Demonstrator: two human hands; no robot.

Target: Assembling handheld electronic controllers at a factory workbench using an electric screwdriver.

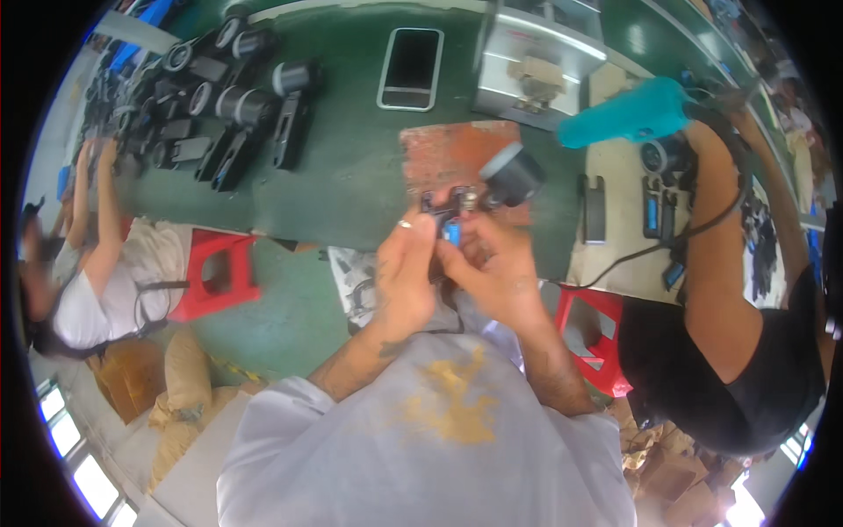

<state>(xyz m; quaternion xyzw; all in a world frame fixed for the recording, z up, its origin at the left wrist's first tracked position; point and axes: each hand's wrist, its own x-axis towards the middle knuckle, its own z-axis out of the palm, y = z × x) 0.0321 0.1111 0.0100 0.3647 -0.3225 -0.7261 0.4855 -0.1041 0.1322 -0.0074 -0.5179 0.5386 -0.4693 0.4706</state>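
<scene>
The dark device (pixel 444 211) is in front of your chest, held between your two hands over the near edge of the bench. Your left hand (pixel 407 272) is closed on its left side, a ring on one finger; your right hand (pixel 499 268) closes on it from the other side, thumb beside a smooth blue piece (pixel 452 232) set in the body. Your fingers cover much of the casing, and blur hides its finer parts; the right fingertips' exact grip is hard to make out. A round black head with a pale grey band (pixel 514 174) sits just beyond your right hand; whether it joins the device, you cannot tell from here.

Beneath lies a flat reddish board (pixel 457 149), its surface scuffed and patchy. Beyond it, on the smooth green bench (pixel 342 140), are a pale-rimmed phone (pixel 412 70) with a dark glass face and a shiny metal box (pixel 493 98), cut by the upper rim. To the left, black cylinder-headed tools (pixel 241 105) overlap, their far ones indistinct. At right, a co-worker's arm (pixel 716 237) reaches toward a matte turquoise tool (pixel 628 114), the hand partly hidden behind it.
</scene>
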